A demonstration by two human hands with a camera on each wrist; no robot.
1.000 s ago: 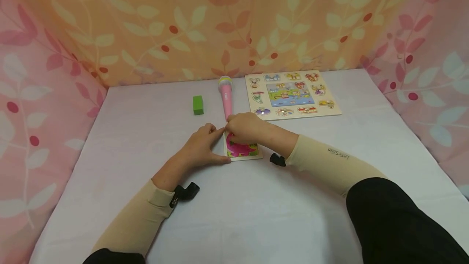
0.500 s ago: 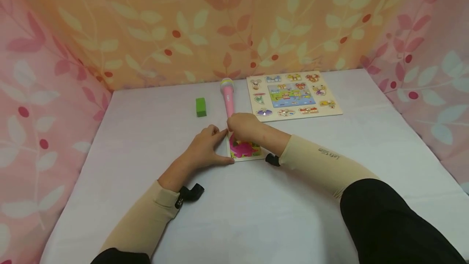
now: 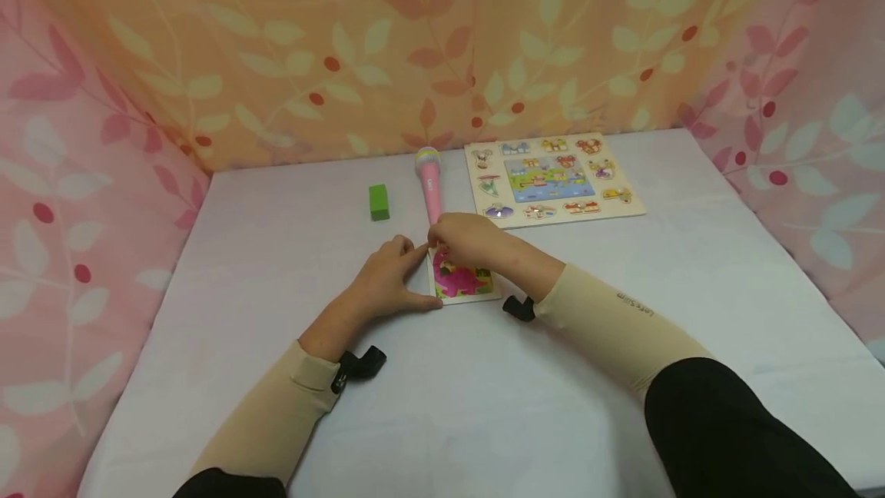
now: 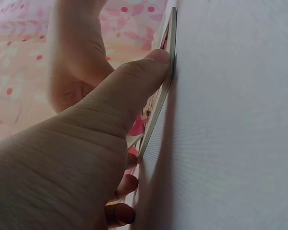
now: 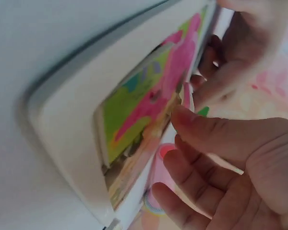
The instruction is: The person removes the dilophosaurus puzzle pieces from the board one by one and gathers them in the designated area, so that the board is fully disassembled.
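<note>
A small jigsaw puzzle [image 3: 465,290] with a pink dinosaur lies in a pale frame on the white table. My left hand [image 3: 379,283] holds its left side, the thumb at the near corner and the index finger at the far corner. Over the far part of the puzzle, my right hand [image 3: 466,239] bends its fingers downward. The right wrist view shows its thumb and fingers pinching a thin puzzle piece [image 5: 186,96], mostly hidden and tilted up from the frame. Beside that, part of the brown backing [image 5: 141,158] lies bare.
A pink toy microphone [image 3: 431,187] lies just beyond the right hand. To its left stands a green block [image 3: 379,202]. A wooden peg puzzle board [image 3: 560,215] lies at the back right. Patterned curtains [image 3: 442,44] enclose the table [image 3: 484,406].
The view shifts slightly between the first two frames. My right forearm moves a little, while both hands stay at the puzzle. No piece visibly changes place.
</note>
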